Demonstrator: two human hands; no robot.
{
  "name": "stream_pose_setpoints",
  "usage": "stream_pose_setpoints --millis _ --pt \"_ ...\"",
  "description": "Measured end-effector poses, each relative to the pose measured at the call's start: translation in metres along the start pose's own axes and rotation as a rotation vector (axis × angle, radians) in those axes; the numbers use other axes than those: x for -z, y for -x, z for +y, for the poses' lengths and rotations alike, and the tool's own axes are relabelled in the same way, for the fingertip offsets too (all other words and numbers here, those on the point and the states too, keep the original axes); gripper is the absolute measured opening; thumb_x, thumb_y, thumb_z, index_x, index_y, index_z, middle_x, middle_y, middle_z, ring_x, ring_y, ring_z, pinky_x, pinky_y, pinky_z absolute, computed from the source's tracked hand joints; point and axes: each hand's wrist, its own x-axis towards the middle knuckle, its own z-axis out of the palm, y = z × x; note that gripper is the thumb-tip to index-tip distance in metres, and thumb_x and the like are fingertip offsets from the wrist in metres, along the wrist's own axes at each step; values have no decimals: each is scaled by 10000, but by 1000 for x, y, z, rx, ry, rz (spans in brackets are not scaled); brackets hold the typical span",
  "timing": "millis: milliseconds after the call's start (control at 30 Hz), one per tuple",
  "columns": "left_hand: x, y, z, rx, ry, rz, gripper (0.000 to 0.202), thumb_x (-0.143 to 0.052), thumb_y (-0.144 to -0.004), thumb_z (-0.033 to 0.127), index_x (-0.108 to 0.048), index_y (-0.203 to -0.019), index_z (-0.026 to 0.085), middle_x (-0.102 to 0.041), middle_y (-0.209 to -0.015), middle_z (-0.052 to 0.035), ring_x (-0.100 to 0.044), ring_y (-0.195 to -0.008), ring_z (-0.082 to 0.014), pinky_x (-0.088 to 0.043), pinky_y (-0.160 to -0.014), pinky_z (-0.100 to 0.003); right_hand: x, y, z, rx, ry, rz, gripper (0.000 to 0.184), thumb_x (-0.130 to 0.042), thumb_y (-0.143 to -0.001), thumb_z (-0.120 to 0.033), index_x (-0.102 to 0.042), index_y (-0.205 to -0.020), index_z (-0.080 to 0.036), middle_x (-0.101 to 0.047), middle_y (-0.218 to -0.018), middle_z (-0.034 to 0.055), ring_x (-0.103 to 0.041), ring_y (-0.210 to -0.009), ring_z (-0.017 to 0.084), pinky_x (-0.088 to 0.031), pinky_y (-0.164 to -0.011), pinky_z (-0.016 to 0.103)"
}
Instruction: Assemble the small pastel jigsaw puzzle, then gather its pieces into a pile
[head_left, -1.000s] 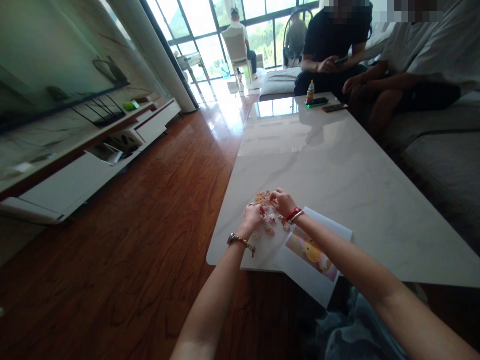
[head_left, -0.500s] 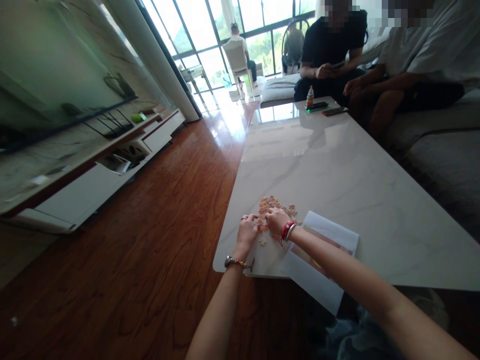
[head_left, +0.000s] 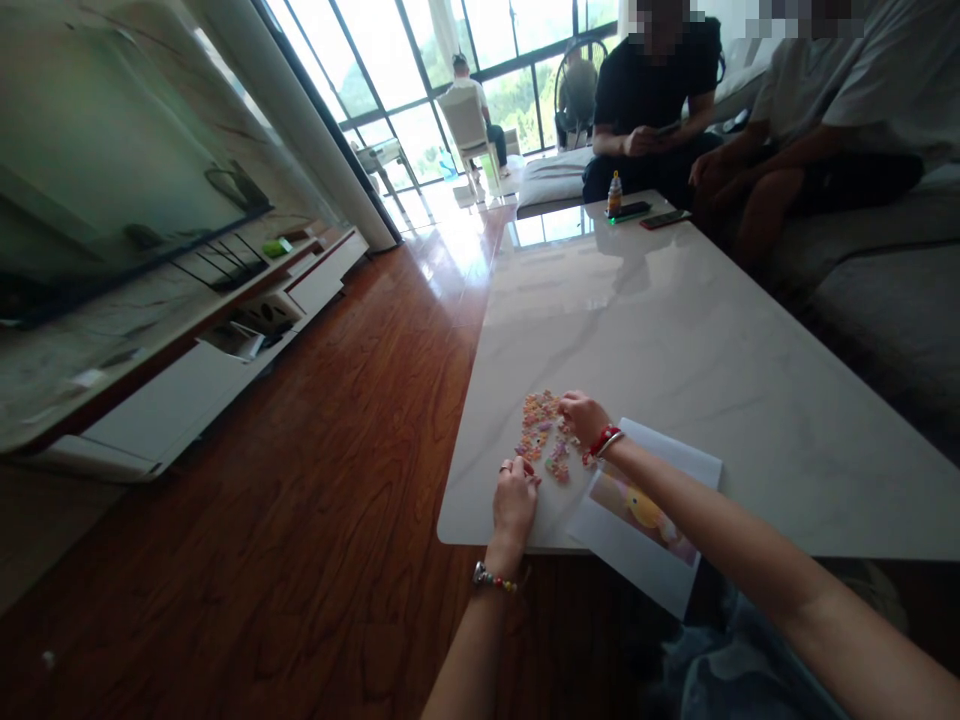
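Observation:
A loose heap of small colourful jigsaw pieces lies on the white marble-look table near its close left corner. At the right side of the heap is my right hand, its fingers pinched together at the pieces; anything between them is too small to tell. My left hand rests at the heap's near side with curled, closed fingers, and what they may hold is hidden. A white sheet with a printed picture of a yellow figure lies partly under my right forearm and overhangs the table's near edge.
Two seated people occupy the sofa along the right. A small bottle and phones stand or lie at the table's far end. Left of the table are a wooden floor and a low white cabinet.
My left hand has drawn back toward the near edge. My right hand has moved slightly right and farther away, uncovering more pieces and more of the printed picture.

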Motion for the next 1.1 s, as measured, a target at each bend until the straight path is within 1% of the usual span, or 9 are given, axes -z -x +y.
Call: stream_pose_setpoints --millis 100,233,333,400,467,600,767,967,1100 --pt "7 -10 6 -60 -57 107 105 -417 -791 154 -517 -777 186 -546 -829 -50 -536 -723 -148 -402 -649 -254 -3 9 4 50 -7 -60 176 -477 -759 -118 -643 -706 -139 -617 -779 78 -529 -807 159 -389 -751 227" --pt "7 -25 13 -104 -71 234 125 -398 -802 173 -522 -805 188 -543 -853 -51 -533 -745 -152 -407 -655 -253 -6 16 1 129 -7 -63 261 -441 -785 -109 -630 -947 -185 -589 -963 71 -492 -919 161 -374 -832 260" --pt "4 -31 14 -128 -23 260 142 -406 -800 180 -534 -860 185 -542 -895 -58 -535 -778 -150 -419 -694 -255 -5 16 -2 196 24 -132 245 -457 -788 -131 -637 -941 -194 -578 -953 78 -487 -925 171 -375 -837 277" --pt "1 -32 14 -143 -9 227 171 -416 -797 185 -548 -906 193 -539 -929 -60 -537 -795 -148 -425 -710 -255 -3 18 -4 198 31 -148 219 -471 -781 -137 -644 -907 -181 -569 -950 83 -492 -924 171 -377 -834 270" --pt "-2 -31 15 -162 -22 169 188 -427 -796 199 -566 -923 199 -537 -948 -59 -538 -810 -146 -429 -725 -252 -3 21 -6 152 44 -161 192 -500 -767 -160 -640 -898 -172 -557 -967 87 -497 -930 178 -382 -822 267" --pt "-11 -29 22 -176 -62 108 215 -420 -808 234 -587 -938 195 -539 -953 -56 -525 -853 -142 -425 -762 -244 -5 30 -11 -66 108 -235 189 -565 -730 -253 -633 -860 -134 -550 -961 109 -521 -894 201 -404 -770 272" --pt "-23 -20 29 -312 -144 48 252 -386 -828 296 -612 -929 249 -567 -958 -35 -496 -885 -156 -410 -800 -270 -9 35 -20 -201 137 -218 228 -445 -807 -238 -613 -892 -110 -546 -966 136 -528 -864 198 -409 -726 279" --pt "-31 -6 16 -228 -144 128 296 -373 -831 287 -574 -1039 226 -567 -1045 -50 -468 -942 -182 -409 -836 -301 -7 31 -24 -227 143 -195 254 -401 -830 -247 -605 -886 -106 -547 -964 148 -510 -883 215 -393 -728 301" --pt "-30 -4 15 -232 -123 174 362 -307 -853 300 -519 -1127 196 -550 -1103 -71 -468 -997 -181 -400 -873 -313 0 38 -20 -175 158 -101 270 -345 -848 -197 -594 -893 -103 -549 -945 156 -495 -896 215 -371 -773 319"
